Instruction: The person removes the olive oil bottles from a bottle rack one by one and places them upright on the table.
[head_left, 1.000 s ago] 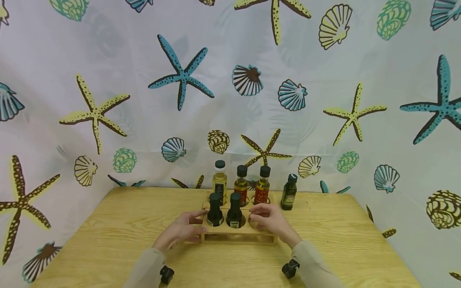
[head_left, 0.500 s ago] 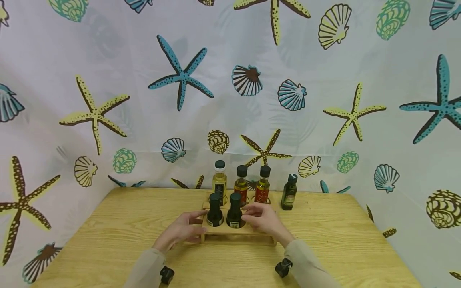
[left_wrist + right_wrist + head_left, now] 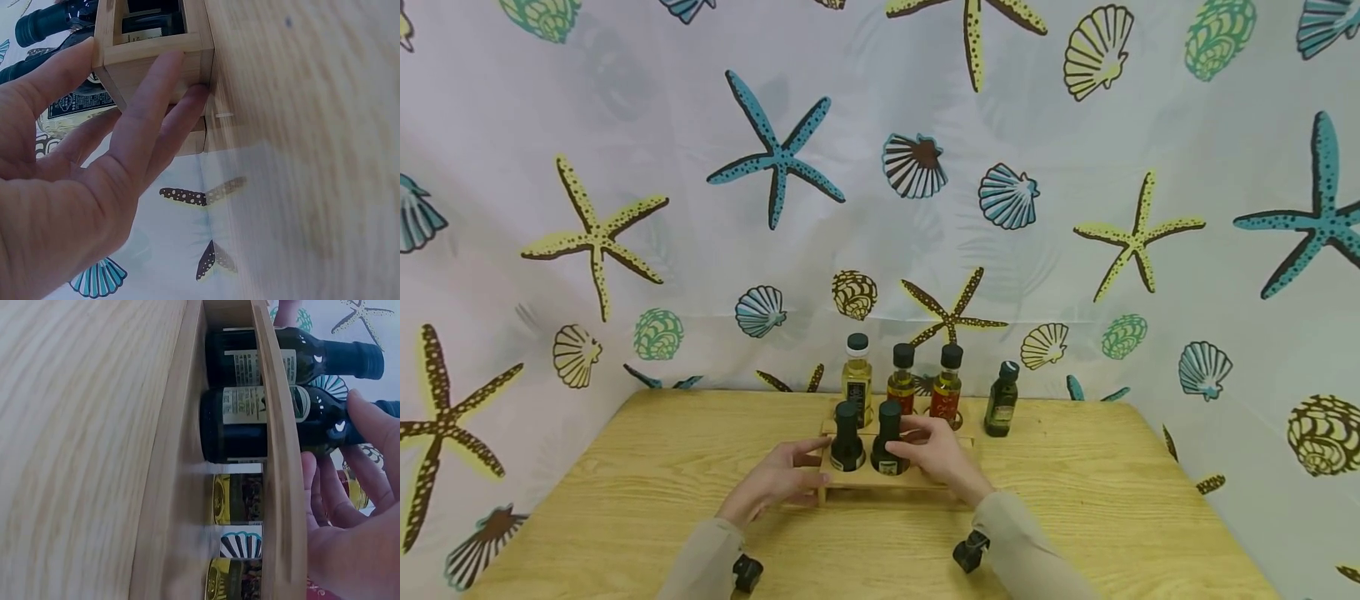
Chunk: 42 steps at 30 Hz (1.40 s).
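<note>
A two-tier wooden bottle rack (image 3: 865, 481) stands on the table. Two dark glass bottles with black tops sit upright in its front row, a left one (image 3: 847, 450) and a right one (image 3: 889, 454). My left hand (image 3: 778, 479) rests against the rack's left end; in the left wrist view the thumb is at the upper edge and the fingers (image 3: 147, 112) lie along the side panel. My right hand (image 3: 934, 450) holds the right dark bottle by its neck, thumb (image 3: 369, 419) in front and fingers behind. That bottle's base is still inside the rack (image 3: 281, 487).
The back row holds a pale-yellow oil bottle (image 3: 857, 383) and two red-labelled oil bottles, one in the middle (image 3: 901, 387) and one at right (image 3: 946, 396). A small dark green bottle (image 3: 1002, 404) stands on the wooden table (image 3: 1090, 483), right of the rack. A seashell-patterned curtain (image 3: 880, 233) hangs behind.
My right hand has moved left from the right front hole of the rack to the right dark bottle and closed around its neck. My left hand has stayed in place.
</note>
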Motion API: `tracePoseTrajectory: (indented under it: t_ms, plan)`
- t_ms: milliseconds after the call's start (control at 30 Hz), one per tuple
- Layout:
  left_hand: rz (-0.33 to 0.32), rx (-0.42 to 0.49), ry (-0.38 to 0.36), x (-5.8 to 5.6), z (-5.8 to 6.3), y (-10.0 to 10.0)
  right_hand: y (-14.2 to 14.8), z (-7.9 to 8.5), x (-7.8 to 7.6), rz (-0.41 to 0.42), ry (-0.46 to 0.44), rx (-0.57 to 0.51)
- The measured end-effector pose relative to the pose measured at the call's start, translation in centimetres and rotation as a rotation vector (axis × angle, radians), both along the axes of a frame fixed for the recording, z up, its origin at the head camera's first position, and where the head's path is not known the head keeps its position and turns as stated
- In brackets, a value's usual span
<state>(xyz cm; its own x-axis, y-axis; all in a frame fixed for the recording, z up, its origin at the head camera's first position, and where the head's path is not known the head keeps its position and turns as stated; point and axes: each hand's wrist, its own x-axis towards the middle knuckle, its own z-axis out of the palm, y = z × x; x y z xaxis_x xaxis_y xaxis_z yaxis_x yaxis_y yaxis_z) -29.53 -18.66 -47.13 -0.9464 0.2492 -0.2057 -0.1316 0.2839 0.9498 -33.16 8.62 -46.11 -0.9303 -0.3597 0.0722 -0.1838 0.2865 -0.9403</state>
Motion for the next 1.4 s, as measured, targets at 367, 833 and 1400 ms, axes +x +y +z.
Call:
tracePoseTrajectory:
  t_ms: [367,833,1400]
  plan:
    - [-0.006,0.026,-0.003,-0.1,0.1,0.0,-0.7,-0.1,0.1,-0.018,0.039,0.008]
    - [-0.011,0.026,0.001,-0.1,0.1,0.0,-0.5,0.5,0.6,-0.029,0.076,-0.061]
    - [-0.016,0.024,0.001,-0.1,0.2,0.0,-0.1,1.4,0.2,-0.062,0.165,-0.023]
